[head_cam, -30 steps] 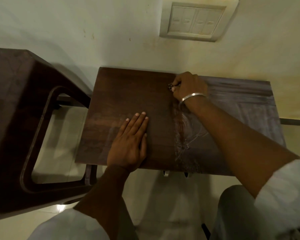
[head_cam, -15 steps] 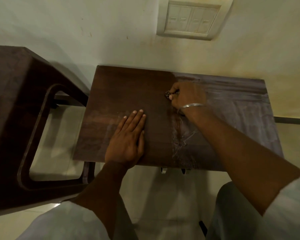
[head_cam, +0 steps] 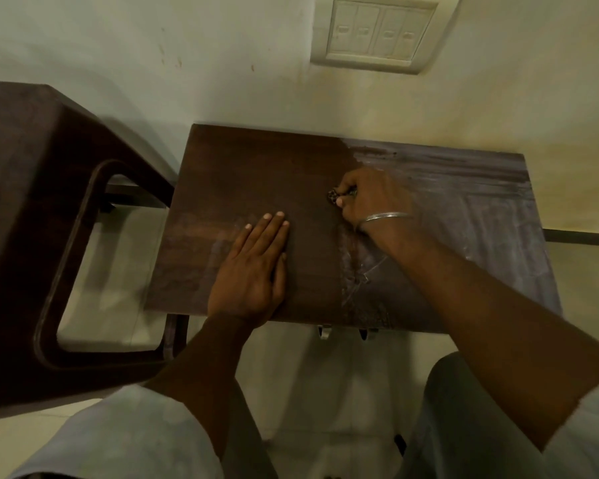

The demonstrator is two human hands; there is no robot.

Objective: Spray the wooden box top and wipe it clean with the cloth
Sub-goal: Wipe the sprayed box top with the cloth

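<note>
Wooden box top [head_cam: 256, 174], dark furniture [head_cam: 32, 202] beside (left)

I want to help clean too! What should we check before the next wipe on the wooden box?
1. Grip: ok, the right hand grips the cloth, mostly hidden in the fist.
2. Steadying: ok, the left hand rests flat on the wooden box top.
3. Left part clean: ok, it looks dark and even.
4. Right part clean: not ok, pale streaks cover it.
5. Spray bottle handy: cannot tell, none in view.
6. Cloth clean enough: cannot tell, too little shows.
</note>
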